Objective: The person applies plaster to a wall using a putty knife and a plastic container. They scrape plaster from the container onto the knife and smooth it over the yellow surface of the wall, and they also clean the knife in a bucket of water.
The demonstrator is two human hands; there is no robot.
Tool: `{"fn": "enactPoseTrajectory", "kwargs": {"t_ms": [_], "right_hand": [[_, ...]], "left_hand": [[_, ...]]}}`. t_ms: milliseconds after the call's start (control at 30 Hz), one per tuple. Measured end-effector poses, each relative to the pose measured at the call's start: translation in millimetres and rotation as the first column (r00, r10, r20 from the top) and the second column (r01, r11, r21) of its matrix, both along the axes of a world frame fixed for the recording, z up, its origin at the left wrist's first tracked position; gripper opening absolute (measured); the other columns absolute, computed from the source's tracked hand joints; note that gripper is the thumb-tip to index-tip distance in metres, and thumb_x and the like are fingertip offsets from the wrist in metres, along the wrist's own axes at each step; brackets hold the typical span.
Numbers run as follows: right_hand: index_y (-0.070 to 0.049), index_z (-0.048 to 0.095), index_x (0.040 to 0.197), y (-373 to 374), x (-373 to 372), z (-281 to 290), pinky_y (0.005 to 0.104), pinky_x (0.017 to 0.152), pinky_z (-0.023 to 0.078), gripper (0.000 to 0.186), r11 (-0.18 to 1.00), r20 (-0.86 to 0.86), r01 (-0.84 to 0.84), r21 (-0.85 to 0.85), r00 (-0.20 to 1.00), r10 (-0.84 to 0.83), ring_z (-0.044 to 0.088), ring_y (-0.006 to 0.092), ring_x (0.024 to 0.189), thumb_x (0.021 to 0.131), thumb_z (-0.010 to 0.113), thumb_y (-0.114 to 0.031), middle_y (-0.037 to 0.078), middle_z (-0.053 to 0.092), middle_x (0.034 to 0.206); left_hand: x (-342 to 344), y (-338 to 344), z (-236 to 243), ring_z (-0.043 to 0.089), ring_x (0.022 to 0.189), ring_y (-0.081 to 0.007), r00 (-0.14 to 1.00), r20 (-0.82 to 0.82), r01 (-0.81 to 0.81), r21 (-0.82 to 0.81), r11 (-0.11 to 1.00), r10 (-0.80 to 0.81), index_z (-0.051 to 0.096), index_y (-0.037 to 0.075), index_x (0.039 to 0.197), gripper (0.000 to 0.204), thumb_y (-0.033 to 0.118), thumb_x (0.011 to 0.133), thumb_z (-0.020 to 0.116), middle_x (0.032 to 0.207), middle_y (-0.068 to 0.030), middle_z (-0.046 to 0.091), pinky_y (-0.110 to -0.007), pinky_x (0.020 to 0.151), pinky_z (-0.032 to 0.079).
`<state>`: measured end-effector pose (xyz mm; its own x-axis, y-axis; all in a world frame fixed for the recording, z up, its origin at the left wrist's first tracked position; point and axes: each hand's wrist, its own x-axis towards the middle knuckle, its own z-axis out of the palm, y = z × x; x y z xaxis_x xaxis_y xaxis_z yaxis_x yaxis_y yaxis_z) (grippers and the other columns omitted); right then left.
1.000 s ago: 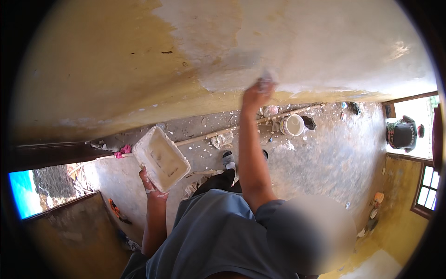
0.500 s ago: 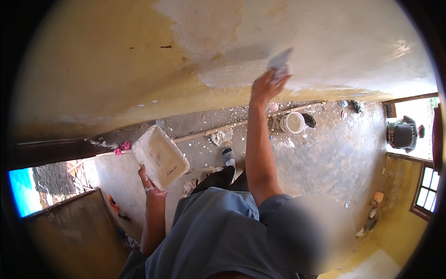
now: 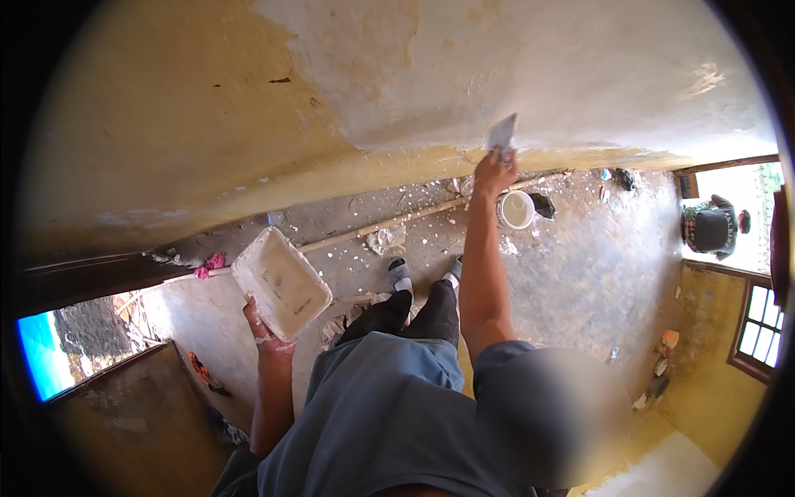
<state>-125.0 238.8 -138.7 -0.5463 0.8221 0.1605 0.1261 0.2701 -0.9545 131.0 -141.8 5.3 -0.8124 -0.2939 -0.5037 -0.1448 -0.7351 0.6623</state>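
My left hand [image 3: 263,325] grips the side of a white rectangular tub [image 3: 253,287], its fingers mostly hidden beneath. Whitish paste coats the inside of this tub, and some is smeared on my wrist. Out ahead, my right hand [image 3: 495,174] is closed round a flat grey putty knife [image 3: 503,132], blade pointing up the wall. That blade is at the lower part of the wall [image 3: 397,83]; whether its edge touches, I cannot tell. Pale filler covers the wall's middle and right, while bare yellow paint shows on the left and along the bottom.
Along the wall's foot lies a long pole [image 3: 356,235] among white splatters. Beyond my right forearm stands a white bucket [image 3: 505,222], with a black bag [image 3: 542,205] beside it. A pink cloth [image 3: 211,265] lies left. Another person [image 3: 714,229] is at the right doorway.
My right hand has come lower along the wall with the putty knife, toward its foot. The tub stays in my left hand, almost unmoved. Both my feet now show.
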Motion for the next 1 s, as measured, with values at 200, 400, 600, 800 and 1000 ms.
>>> {"fn": "enactPoseTrajectory", "kwargs": {"t_ms": [200, 400, 600, 800, 1000], "right_hand": [[0.007, 0.060, 0.105, -14, -45, -37, 0.0381, 0.076, 0.047, 0.028, 0.984, -0.115, 0.076, -0.159, 0.989, -0.095, 0.061, 0.0308, 0.081, 0.083, 0.056, -0.011, 0.019, 0.065, 0.091], [-0.004, 0.057, 0.118, -219, 24, -14, 0.0452, 0.081, 0.044, 0.040, 0.819, 0.100, -0.574, -0.007, 0.814, 0.572, 0.055, 0.0401, 0.085, 0.078, 0.052, -0.005, 0.023, 0.058, 0.095], [0.002, 0.061, 0.101, -100, 8, -48, 0.0437, 0.075, 0.048, 0.024, 0.565, 0.531, -0.286, 0.774, 0.778, -0.334, 0.060, 0.0336, 0.085, 0.086, 0.054, -0.016, 0.019, 0.063, 0.099], [-0.001, 0.062, 0.095, 79, -34, 70, 0.0383, 0.075, 0.051, 0.019, 0.400, 0.012, 0.081, 0.913, 0.974, -0.225, 0.063, 0.0300, 0.086, 0.081, 0.061, -0.013, 0.016, 0.066, 0.093], [-0.004, 0.065, 0.096, -54, -37, 64, 0.0318, 0.072, 0.049, 0.021, 0.977, -0.372, 0.029, 0.210, 0.927, 0.052, 0.060, 0.0187, 0.075, 0.075, 0.063, -0.007, 0.008, 0.065, 0.086]], "left_hand": [[-2, -6, -3, 0.052, 0.115, -0.0290, 0.999, 0.031, -0.008, 0.003, 1.000, 0.008, 0.040, 0.012, 0.135, 0.066, 0.044, 0.080, 0.057, 0.129, -0.0077, 0.051, -0.048, 0.096, 0.044], [-4, -4, 2, 0.050, 0.118, -0.0270, 0.995, -0.091, 0.036, -0.036, 0.999, -0.039, 0.036, 0.012, 0.137, 0.066, 0.044, 0.082, 0.055, 0.131, -0.0075, 0.049, -0.046, 0.099, 0.043], [-3, 2, 6, 0.048, 0.120, -0.0273, 0.993, -0.112, 0.038, -0.054, 0.998, -0.044, 0.034, 0.012, 0.138, 0.068, 0.045, 0.083, 0.054, 0.133, -0.0078, 0.047, -0.046, 0.101, 0.041], [5, -6, -6, 0.049, 0.120, -0.0273, 0.998, -0.063, 0.029, 0.035, 0.999, -0.026, 0.035, 0.012, 0.139, 0.066, 0.046, 0.085, 0.051, 0.133, -0.0083, 0.047, -0.047, 0.100, 0.041], [-3, -4, -1, 0.048, 0.120, -0.0273, 0.996, -0.072, 0.054, 0.042, 0.998, -0.051, 0.035, 0.012, 0.139, 0.066, 0.046, 0.084, 0.051, 0.134, -0.0083, 0.046, -0.047, 0.100, 0.041]]}}
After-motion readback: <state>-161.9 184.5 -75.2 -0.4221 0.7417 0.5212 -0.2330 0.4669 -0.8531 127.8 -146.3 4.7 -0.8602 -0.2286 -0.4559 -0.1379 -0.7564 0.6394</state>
